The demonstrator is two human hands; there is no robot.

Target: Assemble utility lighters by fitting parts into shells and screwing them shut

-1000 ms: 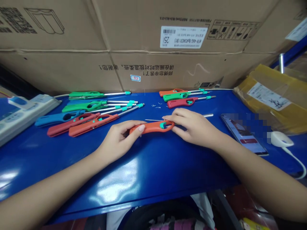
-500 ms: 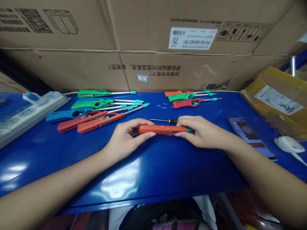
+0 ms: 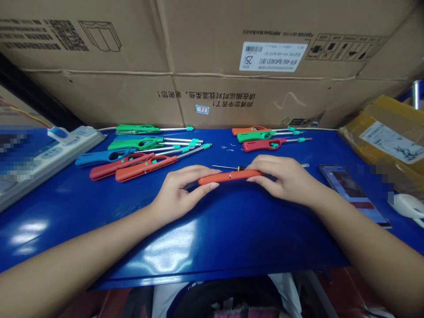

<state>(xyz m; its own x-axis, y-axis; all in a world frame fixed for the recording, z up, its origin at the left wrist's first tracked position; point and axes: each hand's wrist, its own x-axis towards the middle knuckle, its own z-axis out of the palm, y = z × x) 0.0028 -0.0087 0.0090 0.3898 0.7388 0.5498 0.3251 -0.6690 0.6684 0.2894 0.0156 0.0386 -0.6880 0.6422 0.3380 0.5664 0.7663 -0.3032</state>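
On the box [image 3: 132, 99], an upside-down label [image 3: 273, 56] reads "25" and "KFR". Forearms angled inward, my left hand [image 3: 180, 192] and right hand [image 3: 281, 179] pinch an orange lighter [image 3: 228, 176] between them, thumbs nearest me, above the table [image 3: 232, 238].

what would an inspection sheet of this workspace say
Surface: blue tabletop, glossy, reflecting light.
Job's things: held orange lighter; screwdriver just behind it, handle partly hidden.
Clutter: small pale bits beyond the screwdriver; left lighters; right lighters; phone at right.
Grips: left grip and right grip, both closed on the held orange lighter, one at each end.
Cables: white lead at the white device; thin wires at far left.
Surroundings: cardboard behind; yellow parcel at right.
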